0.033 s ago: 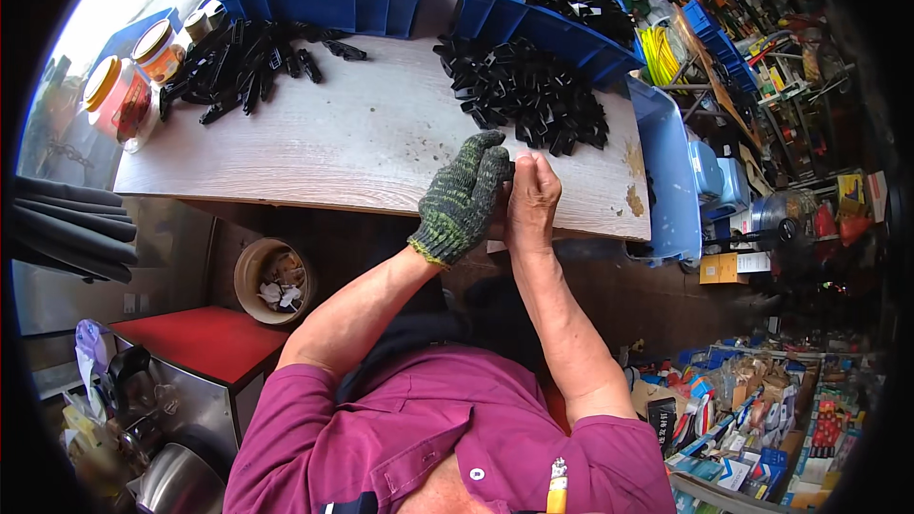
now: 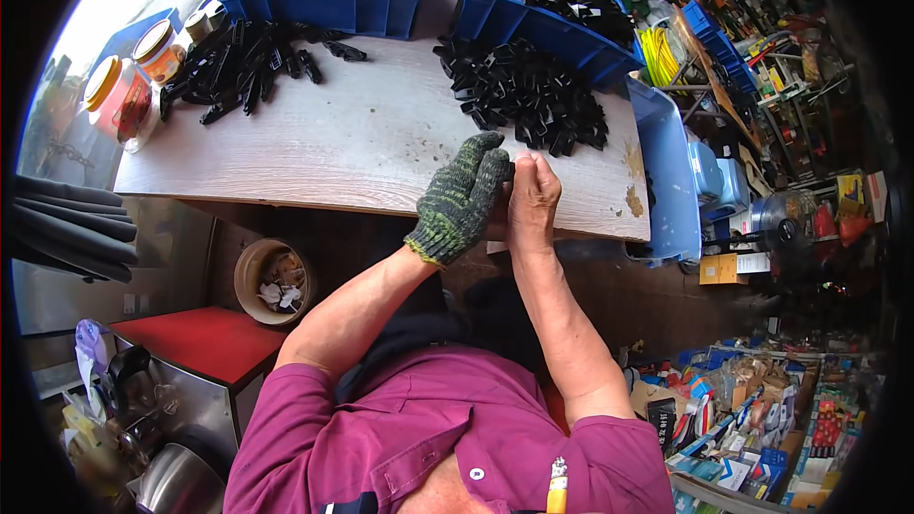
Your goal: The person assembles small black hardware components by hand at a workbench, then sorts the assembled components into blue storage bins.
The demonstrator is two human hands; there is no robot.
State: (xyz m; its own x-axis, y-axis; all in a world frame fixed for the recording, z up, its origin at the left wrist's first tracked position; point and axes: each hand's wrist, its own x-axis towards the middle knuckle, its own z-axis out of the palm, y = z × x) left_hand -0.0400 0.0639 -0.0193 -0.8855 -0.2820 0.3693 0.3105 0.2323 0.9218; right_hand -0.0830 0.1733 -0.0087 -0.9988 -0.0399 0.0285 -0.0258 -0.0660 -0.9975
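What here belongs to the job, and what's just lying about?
Probably in use: green-and-black knitted glove on the left hand; piled black plastic pieces; blue rectangular plastic bins.

Probably lying about: yellow-lidded clear jars; bright yellow coil; round beige bucket.

White characters ran in a column down a black package (image 2: 661,424) at the lower right. Marks on a blue-and-white carton (image 2: 734,474) near it and on a white panel (image 2: 754,262) beside a yellow carton (image 2: 720,268) were too small to read.
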